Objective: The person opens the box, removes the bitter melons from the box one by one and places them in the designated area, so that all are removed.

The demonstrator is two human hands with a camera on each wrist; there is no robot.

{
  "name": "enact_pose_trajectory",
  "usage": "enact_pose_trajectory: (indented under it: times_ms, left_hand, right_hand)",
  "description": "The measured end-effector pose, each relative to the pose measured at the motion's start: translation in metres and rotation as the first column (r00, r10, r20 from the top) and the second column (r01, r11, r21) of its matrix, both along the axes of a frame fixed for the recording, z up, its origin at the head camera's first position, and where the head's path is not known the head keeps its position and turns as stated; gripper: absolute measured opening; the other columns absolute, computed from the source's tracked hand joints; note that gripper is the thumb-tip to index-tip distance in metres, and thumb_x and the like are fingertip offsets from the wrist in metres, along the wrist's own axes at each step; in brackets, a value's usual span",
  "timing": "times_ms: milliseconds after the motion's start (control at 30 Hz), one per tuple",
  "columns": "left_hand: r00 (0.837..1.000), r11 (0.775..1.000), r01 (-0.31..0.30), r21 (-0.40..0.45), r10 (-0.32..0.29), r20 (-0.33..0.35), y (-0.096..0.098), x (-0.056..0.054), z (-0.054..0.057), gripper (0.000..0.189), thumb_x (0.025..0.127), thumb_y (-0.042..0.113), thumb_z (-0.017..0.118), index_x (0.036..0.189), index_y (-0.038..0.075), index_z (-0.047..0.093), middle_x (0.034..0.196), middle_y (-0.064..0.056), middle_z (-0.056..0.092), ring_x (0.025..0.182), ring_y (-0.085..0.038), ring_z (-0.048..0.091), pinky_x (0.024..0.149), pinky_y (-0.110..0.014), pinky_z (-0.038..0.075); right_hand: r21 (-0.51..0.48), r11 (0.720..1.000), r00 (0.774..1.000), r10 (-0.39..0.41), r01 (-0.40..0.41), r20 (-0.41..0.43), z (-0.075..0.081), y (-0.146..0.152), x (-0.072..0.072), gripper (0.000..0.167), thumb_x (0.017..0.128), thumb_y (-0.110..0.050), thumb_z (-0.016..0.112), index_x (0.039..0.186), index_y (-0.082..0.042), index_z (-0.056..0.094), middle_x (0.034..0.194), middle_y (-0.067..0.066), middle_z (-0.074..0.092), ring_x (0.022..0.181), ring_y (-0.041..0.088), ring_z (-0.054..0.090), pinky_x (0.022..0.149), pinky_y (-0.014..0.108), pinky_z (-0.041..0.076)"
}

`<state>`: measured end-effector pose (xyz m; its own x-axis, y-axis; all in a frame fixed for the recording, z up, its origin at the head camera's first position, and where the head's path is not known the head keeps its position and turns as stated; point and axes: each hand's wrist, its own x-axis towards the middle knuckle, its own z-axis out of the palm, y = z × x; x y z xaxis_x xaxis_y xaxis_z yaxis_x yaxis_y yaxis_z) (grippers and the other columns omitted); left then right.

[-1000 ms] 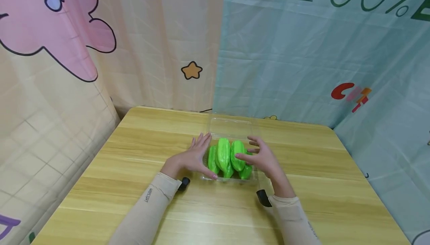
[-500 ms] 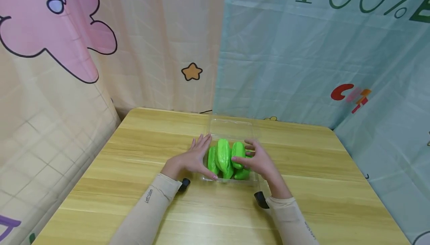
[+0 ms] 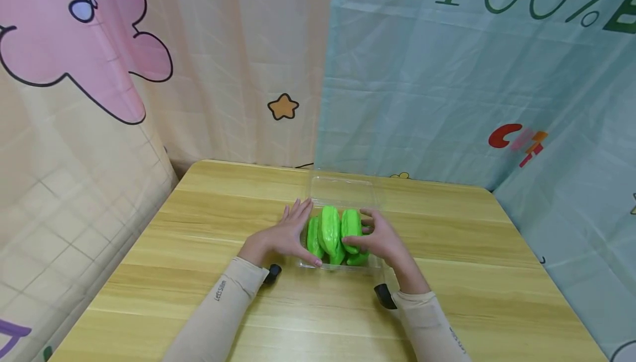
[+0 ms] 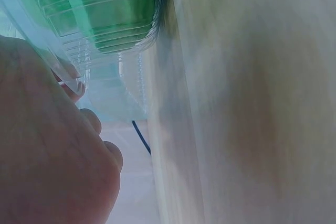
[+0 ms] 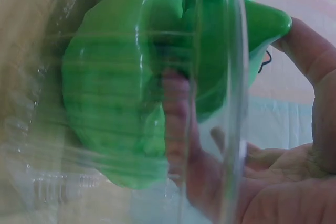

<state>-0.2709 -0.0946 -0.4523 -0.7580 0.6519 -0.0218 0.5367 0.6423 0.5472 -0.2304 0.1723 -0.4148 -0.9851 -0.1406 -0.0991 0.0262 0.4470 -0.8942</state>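
Several glossy green star fruits (image 3: 329,227) lie in a clear plastic box (image 3: 338,266), its hinged lid (image 3: 343,190) folded back behind it. My left hand (image 3: 280,239) rests along the box's left side, fingers spread toward the back and thumb at the front rim. The left wrist view has its fingertips at the clear rim. With my right hand (image 3: 381,239) I hold the upper right star fruit (image 3: 351,223), thumb on its near side and fingers behind. In the right wrist view, the thumb touches the pointed tip (image 5: 281,22) while one finger reaches among the fruits inside the box.
The box stands on a wood-grain table (image 3: 238,307) toward its back edge. Printed curtains (image 3: 427,91) hang behind and beside the table. A thin dark cable (image 3: 305,165) shows at the back edge.
My right hand has moved left and closed around the upper right star fruit, which has shifted slightly. My left hand has kept its place.
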Motion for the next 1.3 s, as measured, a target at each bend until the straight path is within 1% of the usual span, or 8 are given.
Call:
enact_pose_trajectory:
  times_ms: [133,400,533,833,933,1033,1200,1300]
  left_hand:
    - [1.000,1.000,-0.001,-0.001,0.001,0.001,0.000,0.000,0.000,0.147,0.067,0.074,0.079,0.159,0.001,-0.010,0.166,-0.011,-0.019,0.150,-0.034,-0.020,0.117,-0.052,-0.014]
    - [1.000,1.000,-0.001,-0.005,0.001,0.009,0.001,-0.001,-0.001,0.147,0.067,0.074,0.079,0.159,0.003,-0.012,0.165,-0.007,-0.022,0.149,-0.032,-0.022,0.117,-0.050,-0.016]
    - [1.000,1.000,-0.001,-0.005,0.001,0.015,0.001,-0.001,0.000,0.147,0.067,0.074,0.079,0.159,0.004,-0.013,0.165,-0.006,-0.022,0.149,-0.030,-0.024,0.117,-0.049,-0.016]
    - [1.000,1.000,-0.002,-0.007,0.003,0.017,0.000,-0.001,-0.001,0.148,0.066,0.074,0.080,0.159,0.002,-0.011,0.164,-0.006,-0.023,0.150,-0.033,-0.020,0.117,-0.048,-0.016]
    - [1.000,1.000,-0.005,-0.013,0.005,0.020,0.000,-0.001,-0.001,0.148,0.067,0.074,0.079,0.159,0.003,-0.012,0.164,-0.005,-0.023,0.150,-0.033,-0.020,0.117,-0.048,-0.015]
    - [1.000,1.000,-0.007,-0.013,0.007,0.023,0.000,0.000,-0.001,0.148,0.067,0.073,0.080,0.159,0.003,-0.012,0.165,-0.007,-0.022,0.150,-0.032,-0.020,0.118,-0.048,-0.014]
    - [1.000,1.000,-0.008,-0.003,0.008,0.022,0.000,0.001,0.000,0.147,0.067,0.072,0.080,0.159,0.002,-0.010,0.166,-0.012,-0.018,0.150,-0.033,-0.020,0.118,-0.049,-0.014]
    - [1.000,1.000,-0.010,0.000,0.010,0.024,0.000,0.001,0.000,0.147,0.067,0.072,0.080,0.159,0.002,-0.010,0.166,-0.010,-0.019,0.150,-0.033,-0.020,0.118,-0.048,-0.014]
  right_hand:
    - [-0.033,0.999,1.000,0.013,-0.012,0.027,0.001,-0.001,0.002,0.093,0.079,-0.014,0.087,0.152,0.002,0.032,0.137,0.033,0.052,0.119,0.044,0.057,0.084,0.045,0.058]
    - [-0.079,0.996,0.998,0.045,-0.042,0.046,0.000,-0.001,0.002,0.091,0.079,-0.010,0.083,0.154,-0.001,0.032,0.146,0.031,0.044,0.123,0.045,0.053,0.079,0.041,0.059]
    - [-0.070,0.996,0.998,0.050,-0.047,0.041,0.001,0.001,0.002,0.089,0.080,-0.009,0.080,0.155,-0.004,0.033,0.149,0.029,0.042,0.124,0.044,0.053,0.074,0.039,0.058]
    - [-0.014,0.999,0.999,0.050,-0.050,-0.006,0.003,0.008,0.000,0.082,0.084,-0.012,0.076,0.156,-0.016,0.037,0.147,0.024,0.046,0.119,0.045,0.056,0.081,0.045,0.056]
    - [-0.025,0.998,0.998,0.056,-0.056,-0.010,0.005,0.010,0.000,0.080,0.084,-0.011,0.076,0.155,-0.018,0.040,0.148,0.023,0.045,0.121,0.046,0.055,0.081,0.044,0.056]
    - [-0.047,0.997,0.998,0.061,-0.062,-0.020,0.008,0.012,0.000,0.079,0.084,-0.009,0.075,0.154,-0.016,0.041,0.148,0.024,0.043,0.122,0.047,0.054,0.081,0.044,0.057]
    - [-0.095,0.995,0.999,0.017,-0.021,-0.046,0.013,0.019,-0.001,0.077,0.085,-0.007,0.073,0.155,-0.016,0.040,0.148,0.025,0.043,0.120,0.045,0.056,0.083,0.044,0.057]
    - [-0.138,0.990,0.998,0.002,-0.010,-0.055,0.017,0.024,-0.001,0.078,0.088,-0.004,0.070,0.157,-0.016,0.036,0.148,0.029,0.042,0.122,0.045,0.055,0.085,0.045,0.057]
